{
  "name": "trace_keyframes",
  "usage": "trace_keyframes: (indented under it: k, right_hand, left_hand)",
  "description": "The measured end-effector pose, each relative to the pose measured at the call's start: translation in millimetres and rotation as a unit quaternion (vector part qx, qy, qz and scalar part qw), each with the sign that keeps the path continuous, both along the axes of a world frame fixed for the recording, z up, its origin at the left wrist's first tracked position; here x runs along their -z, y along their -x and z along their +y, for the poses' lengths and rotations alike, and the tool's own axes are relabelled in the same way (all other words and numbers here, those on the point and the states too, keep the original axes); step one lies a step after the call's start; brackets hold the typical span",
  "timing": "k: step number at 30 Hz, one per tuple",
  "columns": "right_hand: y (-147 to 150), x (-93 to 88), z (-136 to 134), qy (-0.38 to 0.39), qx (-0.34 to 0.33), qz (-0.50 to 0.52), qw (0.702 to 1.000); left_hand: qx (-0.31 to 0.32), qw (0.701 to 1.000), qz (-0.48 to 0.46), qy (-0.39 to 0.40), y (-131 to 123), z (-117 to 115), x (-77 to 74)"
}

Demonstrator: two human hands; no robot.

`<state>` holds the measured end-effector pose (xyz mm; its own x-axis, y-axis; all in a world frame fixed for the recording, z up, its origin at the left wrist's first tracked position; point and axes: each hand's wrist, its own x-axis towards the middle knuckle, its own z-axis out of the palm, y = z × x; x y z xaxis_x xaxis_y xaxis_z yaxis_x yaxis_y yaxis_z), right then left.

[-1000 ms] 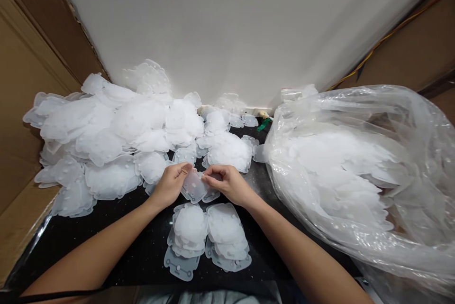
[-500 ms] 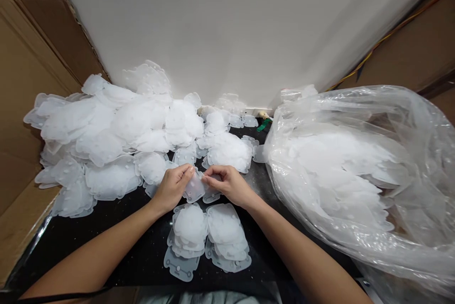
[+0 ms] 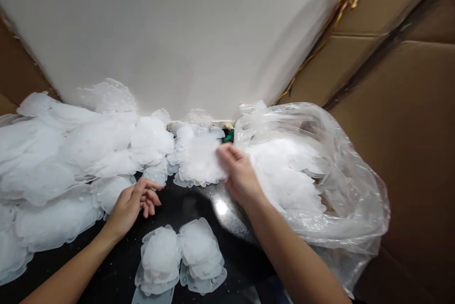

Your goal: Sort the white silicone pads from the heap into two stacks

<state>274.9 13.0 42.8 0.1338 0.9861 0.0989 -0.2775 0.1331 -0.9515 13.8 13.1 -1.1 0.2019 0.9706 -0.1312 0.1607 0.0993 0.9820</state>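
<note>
A sheet is pinched at its right edge by the right hand; whether one or several are held is hidden by blur. It is seen as milky white, thin and roughly square, in front of a small pile on the desk; whether the two touch cannot be told. The left hand is held loosely spread, thumb and fingers apart, near the large heap. Two stacks of similar translucent pieces, with rounded, notched edges, are set side by side nearer the person. The desk is glossy black and lit by a bright reflection. It is backed by a pale wall. At the right, a clear bag is filled with white pieces, beside brown cardboard.
</note>
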Motion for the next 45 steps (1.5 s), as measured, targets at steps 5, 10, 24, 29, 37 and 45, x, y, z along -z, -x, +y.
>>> trace_keyframes:
  k: [5,10,24,29,37,45]
  right_hand:
    - [-74,-37.7,43,-0.098,0.207,0.1,0.968]
    - [-50,-24.4,30,-0.026,0.092,0.072,0.993]
    - [32,68.1,-13,0.224,-0.261,0.085,0.935]
    - [27,77.0,-11,0.24,-0.274,0.121,0.923]
    - [26,78.8,-10,0.242,-0.271,0.126,0.923]
    - [22,76.5,-10,0.226,-0.241,0.117,0.937]
  left_hand:
    - [0.022,0.999,0.01,-0.026,2,0,-2.7]
    - [0.026,0.997,0.041,-0.059,4,-2,2.0]
    - [0.102,0.88,0.402,-0.231,27,-5,-4.7]
    - [0.102,0.841,0.474,-0.242,38,-5,-4.6]
    - [-0.03,0.842,0.438,-0.315,34,-7,-18.2]
    - [0.169,0.883,0.319,-0.302,13,-5,2.3]
